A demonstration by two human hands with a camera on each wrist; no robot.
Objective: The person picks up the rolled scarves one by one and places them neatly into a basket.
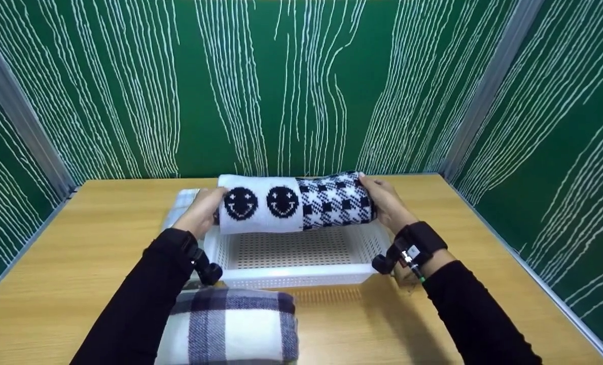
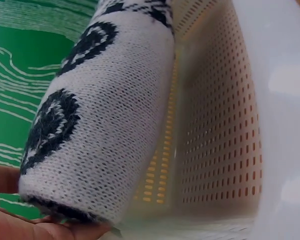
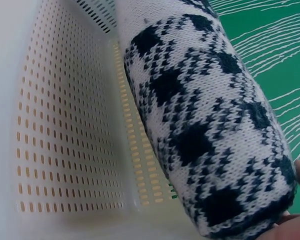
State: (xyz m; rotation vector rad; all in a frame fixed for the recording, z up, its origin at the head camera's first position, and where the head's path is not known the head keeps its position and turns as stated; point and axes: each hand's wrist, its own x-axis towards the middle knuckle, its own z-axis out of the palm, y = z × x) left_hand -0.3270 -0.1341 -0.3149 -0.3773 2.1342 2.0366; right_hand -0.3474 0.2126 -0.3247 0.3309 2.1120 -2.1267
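Note:
A rolled knitted scarf [image 1: 326, 203], white with black smiley faces at one end and black houndstooth at the other, lies level over the back of a white perforated plastic basket [image 1: 291, 276]. My left hand [image 1: 202, 210] grips its smiley end, with thumb and fingers at the edge of the roll. The houndstooth end is held by my right hand [image 1: 388, 203]. Both wrist views show the scarf [image 2: 115, 110] above the basket's slotted inside [image 3: 65, 125], with the fingers only partly visible at the roll's ends.
In front of the basket lies a folded plaid cloth [image 1: 253, 324] in white and dark purple. A pale checked cloth [image 1: 179, 203] shows partly behind my left hand. Green walls with white lines [image 1: 194, 101] enclose the wooden table [image 1: 93, 253].

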